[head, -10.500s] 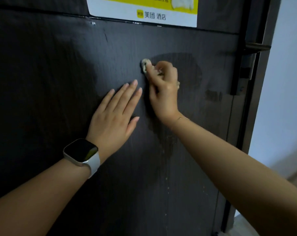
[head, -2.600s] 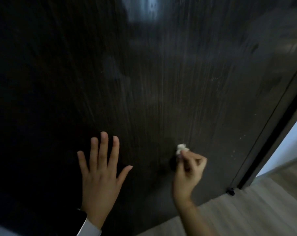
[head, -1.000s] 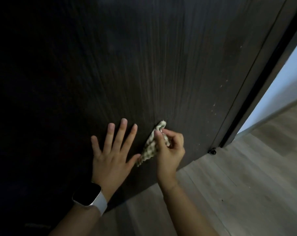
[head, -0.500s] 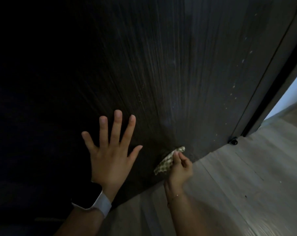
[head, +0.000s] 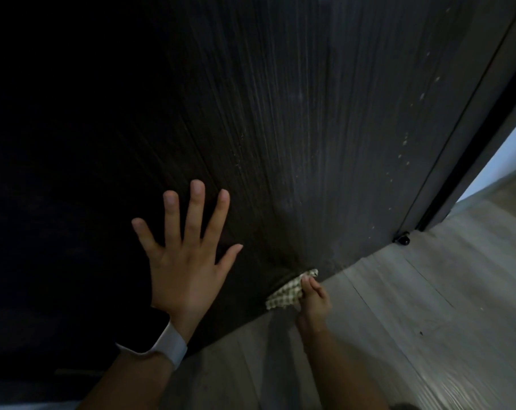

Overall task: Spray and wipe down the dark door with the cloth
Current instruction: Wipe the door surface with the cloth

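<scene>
Cloth (head: 289, 290) lower now, seemingly slanting up-right along the door (head: 295, 128) bottom.

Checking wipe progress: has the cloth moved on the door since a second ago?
Yes. The cloth, gripped by the right hand, has gone down to the door's bottom edge.

Dark wood-grain door (head: 310, 128), checked woven cloth (head: 289, 292), pale wood-look floor (head: 428, 306).

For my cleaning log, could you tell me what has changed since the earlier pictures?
The right hand has carried the cloth from mid-door, near the handle, down to the door's bottom edge. The left hand followed lower, still spread flat on the door; the cloth stays gripped.
</scene>
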`<state>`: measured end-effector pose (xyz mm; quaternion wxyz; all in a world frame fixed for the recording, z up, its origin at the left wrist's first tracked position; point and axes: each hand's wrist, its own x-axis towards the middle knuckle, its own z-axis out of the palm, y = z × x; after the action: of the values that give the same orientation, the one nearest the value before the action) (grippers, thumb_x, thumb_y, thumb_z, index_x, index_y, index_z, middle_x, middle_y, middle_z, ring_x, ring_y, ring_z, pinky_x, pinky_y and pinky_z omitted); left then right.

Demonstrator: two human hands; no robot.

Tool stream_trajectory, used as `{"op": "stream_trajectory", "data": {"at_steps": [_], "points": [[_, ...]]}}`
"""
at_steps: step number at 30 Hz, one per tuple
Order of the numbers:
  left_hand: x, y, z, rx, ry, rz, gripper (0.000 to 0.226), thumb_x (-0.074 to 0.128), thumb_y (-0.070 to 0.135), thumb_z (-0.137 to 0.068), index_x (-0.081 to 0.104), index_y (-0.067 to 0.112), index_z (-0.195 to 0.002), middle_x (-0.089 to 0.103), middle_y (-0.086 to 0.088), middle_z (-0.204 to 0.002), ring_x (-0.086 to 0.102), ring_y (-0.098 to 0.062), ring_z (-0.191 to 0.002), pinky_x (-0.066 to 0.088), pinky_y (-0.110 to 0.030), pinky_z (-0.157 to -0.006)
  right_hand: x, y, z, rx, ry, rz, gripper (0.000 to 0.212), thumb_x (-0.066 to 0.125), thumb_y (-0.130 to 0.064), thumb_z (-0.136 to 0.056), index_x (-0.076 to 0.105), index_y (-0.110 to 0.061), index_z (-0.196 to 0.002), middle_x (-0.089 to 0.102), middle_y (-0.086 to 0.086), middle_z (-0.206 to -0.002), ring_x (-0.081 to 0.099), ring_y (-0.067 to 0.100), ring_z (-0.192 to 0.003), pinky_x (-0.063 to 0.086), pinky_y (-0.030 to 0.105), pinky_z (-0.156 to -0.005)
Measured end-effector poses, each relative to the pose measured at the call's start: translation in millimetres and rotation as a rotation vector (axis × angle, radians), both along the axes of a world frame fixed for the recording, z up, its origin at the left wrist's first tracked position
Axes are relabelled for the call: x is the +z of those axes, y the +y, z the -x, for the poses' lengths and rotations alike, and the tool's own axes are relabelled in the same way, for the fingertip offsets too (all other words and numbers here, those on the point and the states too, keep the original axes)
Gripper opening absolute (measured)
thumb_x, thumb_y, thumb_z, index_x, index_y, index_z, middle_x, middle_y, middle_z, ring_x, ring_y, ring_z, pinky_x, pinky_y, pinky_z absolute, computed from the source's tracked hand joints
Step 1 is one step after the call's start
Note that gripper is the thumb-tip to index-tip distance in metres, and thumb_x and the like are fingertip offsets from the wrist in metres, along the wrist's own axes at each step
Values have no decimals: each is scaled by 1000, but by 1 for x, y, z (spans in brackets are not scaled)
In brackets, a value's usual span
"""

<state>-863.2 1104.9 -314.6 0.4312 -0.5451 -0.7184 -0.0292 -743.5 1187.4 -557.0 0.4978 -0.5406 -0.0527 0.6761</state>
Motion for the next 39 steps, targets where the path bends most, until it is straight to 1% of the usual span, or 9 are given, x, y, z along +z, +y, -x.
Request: {"op": "stream_trajectory", "data": {"at_steps": [5, 11, 15, 18, 21, 25, 29, 33, 39], "points": [[0, 1, 0, 3, 2, 14, 108, 62, 62, -82, -6, 25, -157, -26, -6, -161, -26, -29, -147, -15, -60, -114, 27, 1, 3, -35, -104, 14, 19, 67, 4, -84, 66, -14, -77, 65, 10, -80, 58, 26, -90, 48, 35, -78], [0, 0, 0, 2, 8, 19, 100, 57, 62, -88, -5, 24, -158, -27, -6, -161, -27, -29, -147, -16, -60, -113, 116, -18, 27, -125, -242, -394, 15, 75, 0, -79, 71, -14, -77, 65, 10, -90, 65, 11, -84, 54, 21, -79], [0, 0, -1, -2, 2, 15, 108, 63, 62, -83, -5, 24, -157, -28, -6, -161, -28, -29, -147, -16, -60, -113, 78, -12, 27, -128, -43, -123, 12, 70, -1, -84, 69, -12, -83, 69, 7, -86, 64, 17, -86, 55, 20, -76], [0, 0, 0, 17, 11, 23, 106, 60, 63, -85, -6, 24, -157, -29, -7, -160, -29, -29, -146, -17, -60, -113, 21, -6, 13, 9, 184, 96, 9, 57, -6, -93, 66, -4, -92, 69, 13, -92, 62, 26, -86, 52, 42, -94], [-1, -1, 1, 44, 46, 37, 102, 54, 67, -88, -6, 22, -158, -30, -9, -159, -30, -31, -146, -17, -60, -113, -24, 6, -1, 64, 155, 142, 12, 53, -8, -94, 64, -5, -90, 63, 19, -104, 60, 31, -90, 48, 46, -93], [0, -2, 0, 49, 70, 45, 97, 49, 67, -91, -4, 21, -158, -29, -10, -160, -29, -32, -146, -15, -60, -113, 2, 16, 2, -137, -8, 125, 16, 55, 1, -93, 63, -2, -106, 60, 13, -102, 57, 30, -105, 47, 40, -94], [0, -1, 0, 47, 65, 42, 99, 52, 67, -90, -4, 20, -158, -28, -10, -160, -28, -32, -146, -17, -60, -113, 89, 35, 16, -408, -227, -165, 23, 63, 2, -85, 64, -22, -85, 64, 13, -98, 59, 24, -97, 49, 43, -97], [0, -2, -1, 50, 54, 43, 100, 54, 67, -89, -2, 21, -158, -26, -10, -161, -27, -32, -146, -19, -59, -113, 153, 50, 22, -593, -160, -390, 24, 65, 4, -86, 67, -20, -90, 59, 12, -109, 60, 11, -95, 48, 15, -84], [0, 0, -1, 43, 38, 36, 99, 54, 66, -89, -1, 21, -158, -26, -8, -161, -27, -31, -146, -19, -59, -113, 107, 58, 15, -575, -112, -204, 18, 65, 1, -88, 69, -6, -105, 65, 13, -109, 61, 16, -101, 49, 28, -95]]}}
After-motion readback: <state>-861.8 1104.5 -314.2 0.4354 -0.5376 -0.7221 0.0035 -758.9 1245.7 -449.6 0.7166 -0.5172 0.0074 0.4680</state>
